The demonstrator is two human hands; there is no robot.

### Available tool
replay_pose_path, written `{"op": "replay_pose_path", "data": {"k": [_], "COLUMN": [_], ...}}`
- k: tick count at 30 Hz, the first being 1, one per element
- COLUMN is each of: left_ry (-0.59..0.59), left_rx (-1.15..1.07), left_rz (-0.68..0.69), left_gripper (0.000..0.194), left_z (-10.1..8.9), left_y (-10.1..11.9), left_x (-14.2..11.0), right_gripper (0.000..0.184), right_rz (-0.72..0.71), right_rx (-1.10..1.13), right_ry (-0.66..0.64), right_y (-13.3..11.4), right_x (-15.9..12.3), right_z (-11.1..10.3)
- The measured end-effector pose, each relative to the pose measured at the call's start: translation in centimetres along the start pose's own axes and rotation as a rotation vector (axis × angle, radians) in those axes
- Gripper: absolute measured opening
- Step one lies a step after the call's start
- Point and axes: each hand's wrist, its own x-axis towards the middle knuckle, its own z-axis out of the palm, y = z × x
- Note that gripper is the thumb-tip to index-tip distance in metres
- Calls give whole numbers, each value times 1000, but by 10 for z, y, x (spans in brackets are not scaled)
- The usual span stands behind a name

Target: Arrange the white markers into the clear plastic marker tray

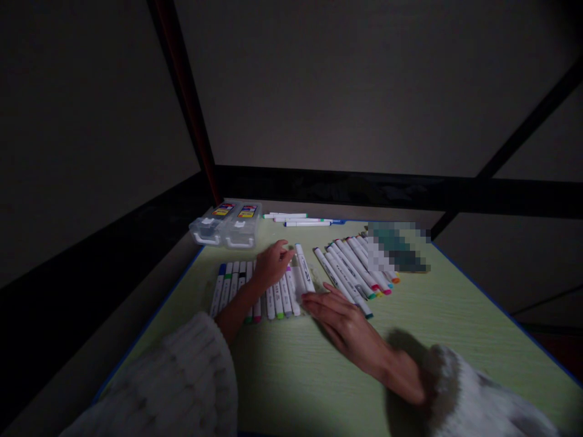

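Note:
A row of white markers [225, 292] with coloured bands lies side by side on the table, left of centre. My left hand [272, 264] reaches over the upper part of this row, its fingers loosely bent and a little apart, with nothing visible in them. Just right of the row a single white marker [305, 267] lies at a slant. At its lower end are the fingertips of my right hand [344, 318], which grip it there. Beyond the right hand lies a fanned group of white markers [350, 264] with coloured ends.
Two clear plastic cases [241, 233] with handles and bright labels stand at the table's back left. Several more markers [307, 224] lie along the far edge. A pixelated dark green item [401, 243] sits at the back right. The pale green table [455, 340] has blue edging.

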Motion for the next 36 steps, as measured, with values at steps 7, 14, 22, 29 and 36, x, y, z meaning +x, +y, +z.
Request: {"op": "replay_pose_path", "data": {"k": [7, 14, 22, 29, 36], "left_ry": [-14, -15, -26, -23, -27], "left_rx": [15, 26, 26, 20, 13], "left_rz": [4, -6, -3, -3, -5], "left_gripper": [28, 25, 23, 22, 22], "left_z": [-1, -2, -5, -5, -5], "left_y": [0, 1, 7, 5, 5], "left_x": [1, 0, -2, -2, -2], "right_gripper": [31, 32, 31, 28, 29], "right_rz": [69, 102, 119, 169, 197], "right_rx": [-36, -53, -60, -98, -106], "right_ry": [11, 38, 88, 98, 86], "right_y": [0, 3, 5, 3, 2], "right_x": [-2, -4, -6, -5, -5], "right_z": [-1, 0, 1, -5, -7]}}
